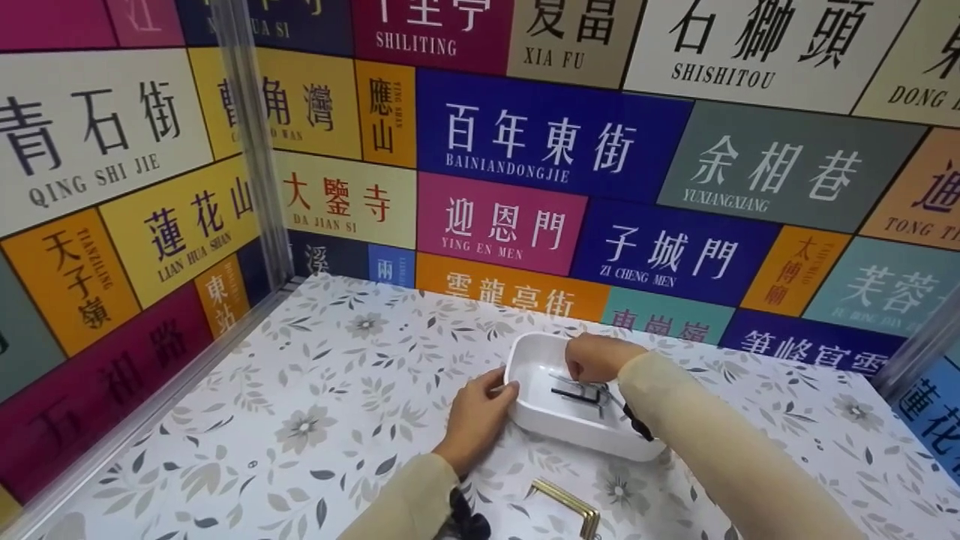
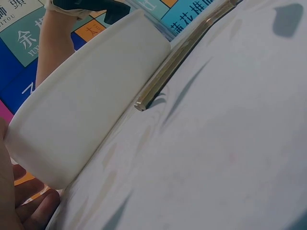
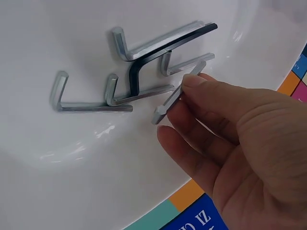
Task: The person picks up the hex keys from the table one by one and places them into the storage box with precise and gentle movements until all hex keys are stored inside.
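Observation:
A white plastic bin [image 1: 592, 435] stands on the tabletop, with several silver hex keys [image 3: 96, 109] and a black hex key [image 3: 133, 79] lying on its floor. My right hand [image 3: 254, 129] reaches inside and pinches a small silver hex key [image 3: 177, 96] between thumb and fingers. At the bin's left corner my left hand [image 1: 476, 412] holds its wall, thumb near the rim. The left wrist view shows curled fingers [image 2: 36, 203] low against the bin's outer side.
Several gold hex keys [image 1: 566, 501] lie side by side on the table in front of the bin. A floral cloth [image 1: 300, 427] covers the table. Colourful panels printed with place names [image 1: 551, 142] rise along the back and left.

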Demonstrator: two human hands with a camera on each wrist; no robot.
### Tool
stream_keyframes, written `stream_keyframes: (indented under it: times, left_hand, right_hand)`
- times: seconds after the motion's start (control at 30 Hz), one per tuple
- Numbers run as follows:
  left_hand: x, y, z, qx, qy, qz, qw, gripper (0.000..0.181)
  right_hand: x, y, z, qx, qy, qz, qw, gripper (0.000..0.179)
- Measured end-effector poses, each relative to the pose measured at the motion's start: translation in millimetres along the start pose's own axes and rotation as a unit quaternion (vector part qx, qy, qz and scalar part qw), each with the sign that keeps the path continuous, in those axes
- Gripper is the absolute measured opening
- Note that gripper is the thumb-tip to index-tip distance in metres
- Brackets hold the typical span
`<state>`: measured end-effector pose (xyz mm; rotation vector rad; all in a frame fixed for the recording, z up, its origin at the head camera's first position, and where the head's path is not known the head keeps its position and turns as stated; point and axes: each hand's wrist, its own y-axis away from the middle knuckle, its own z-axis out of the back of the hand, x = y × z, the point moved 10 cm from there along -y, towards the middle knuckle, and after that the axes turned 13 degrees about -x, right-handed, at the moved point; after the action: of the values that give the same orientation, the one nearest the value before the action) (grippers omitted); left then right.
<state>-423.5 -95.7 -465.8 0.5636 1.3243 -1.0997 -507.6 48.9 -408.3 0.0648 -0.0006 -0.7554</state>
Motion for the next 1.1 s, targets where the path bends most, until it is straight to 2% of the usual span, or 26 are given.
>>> stream_keyframes:
  times: [0.23,0.43,0.6,0.8,0.93,1.1]
  left_hand:
    - [1.3,3.4,-3.0,0.007,-0.006,0.002,1.0,0.045]
    - [-1.7,0.4,-0.7,0.003,-0.008,-0.001,1.0,0.045]
    - [-1.4,-0.2,0.9,-0.003,-0.021,-0.006,0.9998,0.044]
    - [-2.6,1.4,-0.6,-0.005,-0.02,-0.009,0.9997,0.043]
    - [-1.7,2.0,0.3,-0.005,-0.021,-0.008,0.9997,0.043]
    - [-0.9,0.5,1.3,-0.002,-0.017,-0.007,0.9998,0.044]
  right_hand:
    - [-3.0,5.6,-15.3,0.02,-0.03,-0.032,0.9988,0.008]
    - [-1.3,3.4,-10.3,0.009,-0.03,-0.029,0.9991,0.008]
    - [1.2,1.5,-10.9,0.007,-0.022,-0.011,0.9997,0.008]
    - [-5.8,7.9,-11.7,0.025,-0.029,-0.045,0.9983,0.008]
    - [-7.8,11.0,-3.2,0.031,-0.027,-0.054,0.9977,0.013]
    - [-2.7,12.7,21.6,0.007,-0.028,-0.023,0.9993,0.018]
